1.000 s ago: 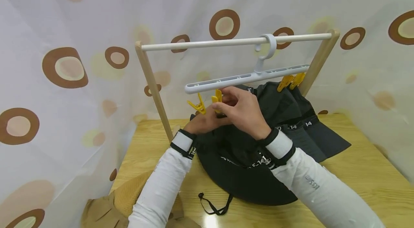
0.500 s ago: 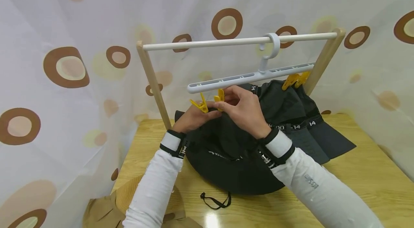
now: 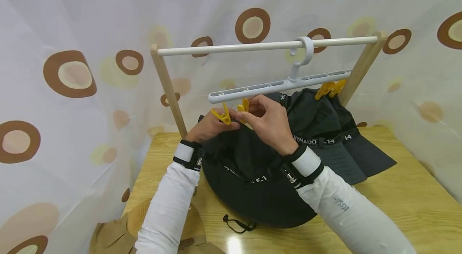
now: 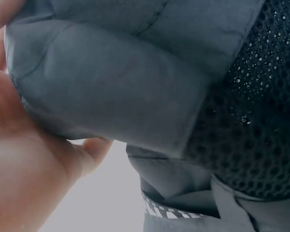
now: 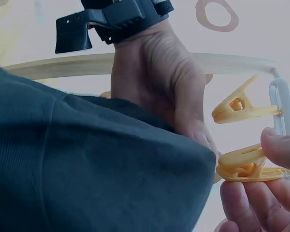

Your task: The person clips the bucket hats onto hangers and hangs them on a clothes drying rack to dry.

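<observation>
My left hand (image 3: 209, 125) holds up the edge of a dark fishing hat (image 3: 260, 202) with a wide brim. Its fabric (image 4: 106, 92) and black mesh fill much of the left wrist view. Between thumb and fingers, my right hand (image 3: 270, 121) pinches a yellow clothespin (image 5: 246, 164) on the white hanger (image 3: 249, 90). The clothespin's tip is right by the hat's edge; whether it grips the fabric cannot be made out. A second yellow clothespin (image 3: 223, 114) hangs to its left. Two more clothespins (image 3: 330, 89) at the right grip dark lettered fabric (image 3: 368, 158); whether it is the same hat is unclear.
The hanger hooks over the white rail of a wooden-legged rack (image 3: 223, 50) on a wooden table (image 3: 408, 198). A tan hat (image 3: 112, 238) lies at the front left, partly behind my left sleeve. A black cord (image 3: 238, 226) lies on the table. A patterned curtain stands behind.
My left hand has shifted leftward, drawing the held hat edge with it and changing the brim's hang. My right hand stays at the same clothespin.
</observation>
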Motion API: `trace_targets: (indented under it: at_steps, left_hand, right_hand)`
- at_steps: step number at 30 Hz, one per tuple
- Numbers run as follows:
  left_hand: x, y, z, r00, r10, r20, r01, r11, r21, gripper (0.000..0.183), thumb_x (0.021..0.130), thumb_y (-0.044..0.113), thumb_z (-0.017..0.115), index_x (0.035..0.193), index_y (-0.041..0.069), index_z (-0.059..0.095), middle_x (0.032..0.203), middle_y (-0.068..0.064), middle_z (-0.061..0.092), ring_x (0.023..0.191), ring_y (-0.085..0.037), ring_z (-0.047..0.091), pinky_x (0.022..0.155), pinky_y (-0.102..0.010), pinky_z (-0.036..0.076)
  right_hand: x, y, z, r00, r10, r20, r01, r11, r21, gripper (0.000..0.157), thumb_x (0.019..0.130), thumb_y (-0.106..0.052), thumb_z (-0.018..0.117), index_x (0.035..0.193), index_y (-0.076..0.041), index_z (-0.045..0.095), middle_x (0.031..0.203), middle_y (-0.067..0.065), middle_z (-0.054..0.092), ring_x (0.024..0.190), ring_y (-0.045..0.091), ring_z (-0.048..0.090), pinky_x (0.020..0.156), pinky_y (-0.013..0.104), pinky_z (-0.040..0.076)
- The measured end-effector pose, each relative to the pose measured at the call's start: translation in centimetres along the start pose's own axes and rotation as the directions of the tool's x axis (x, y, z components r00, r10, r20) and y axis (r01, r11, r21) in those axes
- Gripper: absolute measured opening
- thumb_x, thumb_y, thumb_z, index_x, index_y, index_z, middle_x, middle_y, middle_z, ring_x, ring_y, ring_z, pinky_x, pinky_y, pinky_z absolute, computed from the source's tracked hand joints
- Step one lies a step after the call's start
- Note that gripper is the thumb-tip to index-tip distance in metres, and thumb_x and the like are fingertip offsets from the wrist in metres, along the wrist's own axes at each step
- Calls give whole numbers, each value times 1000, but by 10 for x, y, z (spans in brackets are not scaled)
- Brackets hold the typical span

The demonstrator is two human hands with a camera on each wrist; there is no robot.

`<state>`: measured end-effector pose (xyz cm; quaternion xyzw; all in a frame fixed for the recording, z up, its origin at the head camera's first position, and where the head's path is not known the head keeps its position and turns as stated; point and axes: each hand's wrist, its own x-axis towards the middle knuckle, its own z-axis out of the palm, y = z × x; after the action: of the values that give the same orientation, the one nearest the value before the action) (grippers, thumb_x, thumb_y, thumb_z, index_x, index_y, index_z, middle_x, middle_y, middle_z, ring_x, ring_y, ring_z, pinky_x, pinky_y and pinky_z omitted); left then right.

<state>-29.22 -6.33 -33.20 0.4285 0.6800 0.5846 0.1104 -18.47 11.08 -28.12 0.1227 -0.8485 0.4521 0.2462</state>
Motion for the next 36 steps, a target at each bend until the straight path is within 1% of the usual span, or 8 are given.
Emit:
trace_targets:
  at_steps: [4,13,17,22,25,32,35,36]
  left_hand:
    - [4,-1,0,1000,14,15,-15,1000,25,28,89,1,69,115,-10,66,98,15,68,103,-9,61,93,-26,50]
    - [6,-4,-3,999,43,-11,-43,999,13,27,92,5,68,114,-11,66,95,15,69,91,-8,61,85,-23,52]
    - [7,-7,-4,999,55,-2,-55,998,-28,53,89,32,75,114,-14,64,96,15,69,91,-8,59,85,-21,51]
    - [8,-12,-4,997,74,23,-72,994,-88,89,73,60,79,114,-16,60,97,16,69,93,-7,58,87,-21,50]
    - [8,-12,-3,996,80,49,-73,989,-132,70,72,60,79,109,1,71,99,14,69,95,-9,57,89,-23,49]
    - [7,-13,-2,992,129,-14,-129,980,-149,54,80,55,74,107,8,73,99,13,69,92,-11,55,84,-24,46]
    - [7,-13,-1,988,152,-32,-155,976,-155,29,81,53,73,102,32,74,97,14,69,90,-11,54,81,-24,45]
    - [7,-13,-1,987,159,-36,-162,975,-149,25,82,52,72,101,35,73,97,15,69,90,-11,54,81,-23,45]
  right_hand:
    - [-1,0,1,1000,12,-4,-12,1000,8,30,87,-16,77,111,0,67,105,18,74,91,29,73,82,42,59]
    - [-2,-2,4,998,53,-21,-53,998,23,26,90,-19,75,109,-2,67,106,16,73,94,28,72,84,40,58]
    - [-2,-2,4,997,75,-28,-74,996,46,25,90,-19,74,107,-3,67,105,15,73,96,26,72,85,40,58]
    - [-2,-2,6,996,82,-35,-78,992,95,25,90,-18,75,107,-2,67,106,16,73,100,26,72,89,40,57]
    - [-3,-3,6,995,91,-51,-85,991,102,25,90,-19,75,106,-2,68,105,15,73,100,26,71,86,38,57]
    - [-4,-3,10,990,117,-74,-108,987,120,23,91,-18,73,107,-2,68,105,17,73,100,27,70,85,38,55]
    - [-4,-2,11,990,119,-76,-109,986,125,23,91,-17,73,107,-1,68,106,17,72,101,28,69,88,39,55]
    - [-4,-2,12,990,116,-79,-106,987,120,23,91,-17,73,107,-2,68,106,17,73,101,28,70,89,39,56]
